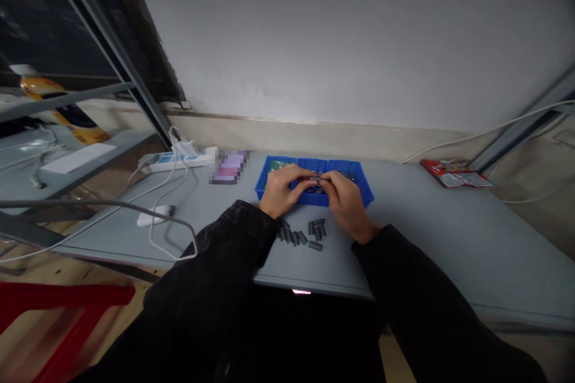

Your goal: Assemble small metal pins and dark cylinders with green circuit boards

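A blue sectioned bin (366, 187) with three compartments lies in front of me, with thin metal pieces in the middle and right ones and a green circuit board (279, 165) in the left one. My left hand (282, 190) and my right hand (345, 198) meet over the middle compartment. Both are closed in a pinch on a small grey piece (317, 179), mostly covered by the fingertips. Between my forearms, several short dark grey cylindrical pieces (294, 238) lie on the table, partly hidden by my left sleeve. One grey piece (315, 246) lies apart, closer to the front edge.
On the grey table (417, 233), a white power strip (193, 157) with cables and a blurred-out phone (230, 167) lie to the left. A white charger-like object (153, 216) sits nearer me. A red packet (456, 173) is at right. A red stool (67, 294) stands lower left.
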`<state>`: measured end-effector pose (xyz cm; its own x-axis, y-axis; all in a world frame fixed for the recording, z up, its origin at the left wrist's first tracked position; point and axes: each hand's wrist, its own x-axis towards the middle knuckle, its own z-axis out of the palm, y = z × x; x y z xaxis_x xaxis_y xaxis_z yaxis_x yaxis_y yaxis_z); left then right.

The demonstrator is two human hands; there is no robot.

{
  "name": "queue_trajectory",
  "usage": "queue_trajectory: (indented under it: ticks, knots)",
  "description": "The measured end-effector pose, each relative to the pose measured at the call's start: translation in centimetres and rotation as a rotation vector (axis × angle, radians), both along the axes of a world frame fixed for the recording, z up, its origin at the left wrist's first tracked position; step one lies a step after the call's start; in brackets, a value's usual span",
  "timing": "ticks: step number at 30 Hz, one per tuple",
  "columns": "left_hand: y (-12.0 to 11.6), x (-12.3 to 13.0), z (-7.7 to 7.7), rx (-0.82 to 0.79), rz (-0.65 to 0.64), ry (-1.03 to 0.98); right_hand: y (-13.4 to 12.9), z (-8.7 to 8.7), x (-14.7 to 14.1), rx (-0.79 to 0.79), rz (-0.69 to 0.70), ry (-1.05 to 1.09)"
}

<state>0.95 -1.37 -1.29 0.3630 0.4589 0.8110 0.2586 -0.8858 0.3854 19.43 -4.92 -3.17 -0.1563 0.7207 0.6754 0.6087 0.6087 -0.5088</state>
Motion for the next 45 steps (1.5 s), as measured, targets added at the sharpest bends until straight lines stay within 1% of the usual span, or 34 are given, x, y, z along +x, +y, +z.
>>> queue_trajectory:
  ticks: [4, 6, 12, 16, 18, 21, 22, 24, 27, 29, 31, 34, 36, 37, 39, 40, 42, 44, 45]
  knots:
    - [0.1, 0.0, -0.1, 0.001, 0.049, -0.017, 0.0, -0.1, -0.1, 0.012, -0.010, 0.056]
    - [0.0, 0.0, -0.2, 0.000, 0.046, -0.017, 0.0, 0.0, -0.1, 0.025, -0.013, 0.059]
    - [0.0, 0.1, -0.1, 0.018, 0.012, -0.017, -0.2, 0.6, -0.1, 0.080, -0.050, -0.021]
    - [0.0, 0.1, 0.0, 0.028, 0.026, -0.019, 0.0, 1.0, 0.2, 0.098, -0.081, -0.050]
    - [0.0, 0.1, 0.2, 0.022, 0.050, -0.024, 0.7, 1.2, 1.2, 0.127, -0.144, -0.046]
    - [-0.1, 0.0, 0.4, 0.026, 0.081, -0.043, 2.1, 1.2, 4.0, 0.159, -0.375, -0.056]
    - [-0.1, 0.0, 0.4, 0.032, 0.085, -0.046, 2.6, 1.0, 5.1, 0.137, -0.454, -0.085]
    - [-0.1, 0.0, 0.5, 0.041, 0.086, -0.044, 3.4, 0.4, 7.1, 0.051, -0.558, -0.141]
    - [-0.1, 0.0, 0.5, 0.040, 0.084, -0.036, 4.1, -0.7, 8.9, -0.090, -0.580, -0.207]
    - [-0.1, 0.0, 0.5, 0.043, 0.083, -0.037, 4.2, -1.1, 9.1, -0.133, -0.565, -0.228]
    - [-0.1, 0.0, 0.5, 0.047, 0.080, -0.035, 4.1, -1.0, 8.7, -0.132, -0.548, -0.224]
    - [-0.1, 0.1, 0.5, 0.044, 0.084, -0.034, 3.6, 0.1, 7.7, -0.058, -0.515, -0.163]
    - [-0.1, 0.1, 0.5, 0.038, 0.091, -0.033, 2.8, 1.0, 6.7, 0.001, -0.472, -0.078]
    - [-0.2, 0.1, 0.5, 0.035, 0.092, -0.030, 2.3, 1.4, 6.1, 0.010, -0.418, -0.036]
    - [-0.1, 0.0, 0.4, 0.035, 0.092, -0.019, 1.2, 1.9, 4.6, -0.040, -0.240, 0.005]
    - [-0.1, 0.0, 0.4, 0.037, 0.092, -0.016, 0.6, 2.0, 3.8, -0.074, -0.128, -0.022]
    - [-0.1, 0.0, 0.4, 0.039, 0.096, -0.014, -0.4, 2.0, 2.2, -0.184, 0.106, -0.143]
    - [-0.2, 0.0, 0.4, 0.035, 0.100, -0.013, -1.1, 1.8, 1.1, -0.303, 0.273, -0.229]
    - [-0.2, 0.0, 0.4, 0.029, 0.099, -0.010, -1.4, 1.7, 0.7, -0.354, 0.328, -0.268]
